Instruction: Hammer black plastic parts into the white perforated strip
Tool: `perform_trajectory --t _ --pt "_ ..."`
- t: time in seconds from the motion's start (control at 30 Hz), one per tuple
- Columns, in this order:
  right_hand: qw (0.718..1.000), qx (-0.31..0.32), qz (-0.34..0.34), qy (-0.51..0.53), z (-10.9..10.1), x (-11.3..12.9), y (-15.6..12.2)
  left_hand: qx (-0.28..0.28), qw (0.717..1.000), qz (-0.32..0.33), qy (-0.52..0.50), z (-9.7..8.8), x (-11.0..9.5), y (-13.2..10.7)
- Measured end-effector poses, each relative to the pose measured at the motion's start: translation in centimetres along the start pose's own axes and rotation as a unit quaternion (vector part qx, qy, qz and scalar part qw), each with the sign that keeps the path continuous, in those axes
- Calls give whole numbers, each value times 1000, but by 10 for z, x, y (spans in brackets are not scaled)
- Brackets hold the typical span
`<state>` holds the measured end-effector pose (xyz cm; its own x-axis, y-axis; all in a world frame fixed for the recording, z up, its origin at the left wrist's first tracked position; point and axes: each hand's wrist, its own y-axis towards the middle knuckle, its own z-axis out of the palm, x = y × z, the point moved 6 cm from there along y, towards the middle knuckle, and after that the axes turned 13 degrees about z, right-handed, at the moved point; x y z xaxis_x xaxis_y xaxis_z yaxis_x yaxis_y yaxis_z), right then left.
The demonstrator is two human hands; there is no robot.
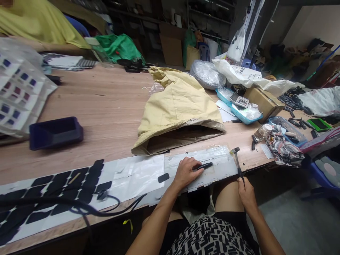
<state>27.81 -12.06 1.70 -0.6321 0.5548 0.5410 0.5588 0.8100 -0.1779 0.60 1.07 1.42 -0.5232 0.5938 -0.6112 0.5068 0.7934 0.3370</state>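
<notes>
My left hand (pixel 187 171) rests on the pale sheet-covered board (pixel 220 173) at the table's front edge. Its fingers are closed on a slim black piece (pixel 205 165) with a pointed end, whose exact kind I cannot make out. In my right hand (pixel 246 193), just off the table edge, is the black handle of a small hammer (pixel 238 161). The hammer's head is up, by the board's right end. Left of my left hand lies a black rounded patch (pixel 163 177). A yellow cloth sack (pixel 180 106) lies behind the board, its dark mouth towards me.
Black rounded pieces (pixel 63 182) lie in rows on a white sheet at left, with black cables (pixel 92 212) across them. A dark blue tray (pixel 55 132) sits behind. At right are a calculator (pixel 239 100), a cardboard box (pixel 264 102) and a patterned cloth (pixel 284 148). Someone in yellow sits opposite.
</notes>
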Motion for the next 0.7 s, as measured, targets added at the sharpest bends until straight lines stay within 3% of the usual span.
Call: perform_trajectory --t 0.13,0.33,0.7 --pt "998 13 -34 55 -6 14 -18 5 1000 -2 -11 -1 0 1" --pt "990 86 -108 21 -2 43 -46 5 1000 -10 -25 -1 1 1" --pt "984 85 -139 -73 11 46 -55 2 1000 -14 -21 1 4 1"
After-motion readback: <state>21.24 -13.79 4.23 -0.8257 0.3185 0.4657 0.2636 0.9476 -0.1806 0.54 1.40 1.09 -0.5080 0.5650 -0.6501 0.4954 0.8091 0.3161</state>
